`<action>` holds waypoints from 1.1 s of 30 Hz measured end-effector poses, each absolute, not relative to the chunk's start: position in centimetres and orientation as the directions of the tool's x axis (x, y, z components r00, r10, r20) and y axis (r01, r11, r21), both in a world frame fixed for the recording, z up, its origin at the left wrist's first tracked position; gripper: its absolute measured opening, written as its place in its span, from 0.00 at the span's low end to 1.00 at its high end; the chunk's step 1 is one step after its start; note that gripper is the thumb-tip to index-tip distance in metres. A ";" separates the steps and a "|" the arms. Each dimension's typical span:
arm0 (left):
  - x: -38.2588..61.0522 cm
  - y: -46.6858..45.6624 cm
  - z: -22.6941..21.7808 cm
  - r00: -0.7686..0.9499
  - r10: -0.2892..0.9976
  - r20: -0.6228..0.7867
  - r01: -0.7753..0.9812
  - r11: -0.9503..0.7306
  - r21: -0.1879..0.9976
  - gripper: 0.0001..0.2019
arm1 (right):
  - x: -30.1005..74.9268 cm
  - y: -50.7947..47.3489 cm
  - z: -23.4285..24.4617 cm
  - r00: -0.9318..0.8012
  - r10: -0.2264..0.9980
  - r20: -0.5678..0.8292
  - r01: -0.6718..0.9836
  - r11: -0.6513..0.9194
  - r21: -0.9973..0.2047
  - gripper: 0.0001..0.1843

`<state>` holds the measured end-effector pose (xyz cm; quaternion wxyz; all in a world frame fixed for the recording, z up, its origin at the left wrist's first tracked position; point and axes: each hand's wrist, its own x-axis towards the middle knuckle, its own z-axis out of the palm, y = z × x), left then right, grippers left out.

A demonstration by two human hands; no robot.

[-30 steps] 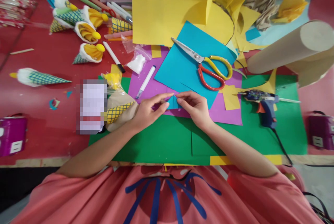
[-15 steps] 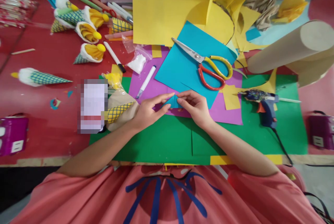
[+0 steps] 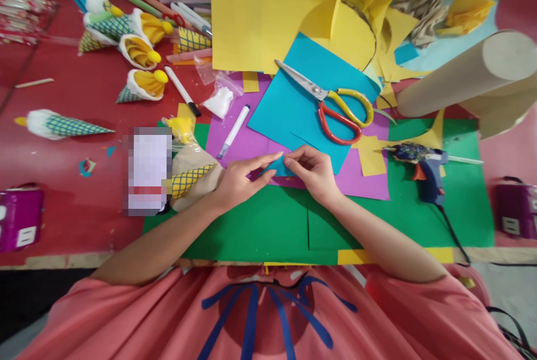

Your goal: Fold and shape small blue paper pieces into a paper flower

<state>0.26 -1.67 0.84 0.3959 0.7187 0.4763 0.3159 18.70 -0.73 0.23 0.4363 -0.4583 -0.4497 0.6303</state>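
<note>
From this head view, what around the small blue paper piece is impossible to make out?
- Small blue paper piece: its shape is mostly covered by the left hand and right hand.
- White rectangular item: blurred out, contents unreadable.
- Brown cardboard roll: cut off by the right edge.
- Purple boxes: cut by the frame sides.
</note>
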 end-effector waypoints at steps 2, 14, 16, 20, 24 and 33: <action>0.3 -1.7 0.9 0.350 0.934 0.078 0.438 -0.236 0.868 0.17 | 18.7 -0.7 0.3 -0.207 0.959 -0.195 -0.126 -0.224 -0.966 0.14; 0.3 -1.4 1.2 0.331 0.941 -0.065 0.422 -0.086 0.902 0.07 | 19.0 -1.0 0.4 -0.331 0.941 -0.070 0.118 -0.033 -0.992 0.11; 0.3 -1.2 1.3 0.358 0.931 -0.073 0.454 -0.105 0.885 0.09 | 18.9 -1.2 0.5 -0.362 0.930 -0.064 0.151 -0.009 -0.989 0.10; 0.2 -1.2 1.2 0.392 0.917 -0.073 0.478 -0.135 0.868 0.09 | 18.9 -1.2 0.6 -0.387 0.922 -0.016 0.179 0.058 -0.982 0.09; 0.2 -1.2 1.0 0.414 0.908 -0.066 0.481 -0.157 0.862 0.10 | 19.0 -1.2 0.5 -0.413 0.910 0.010 0.192 0.098 -0.977 0.09; 0.1 -1.1 0.9 0.440 0.897 -0.049 0.480 -0.189 0.856 0.10 | 19.0 -1.1 0.4 -0.422 0.906 0.026 0.182 0.113 -0.977 0.08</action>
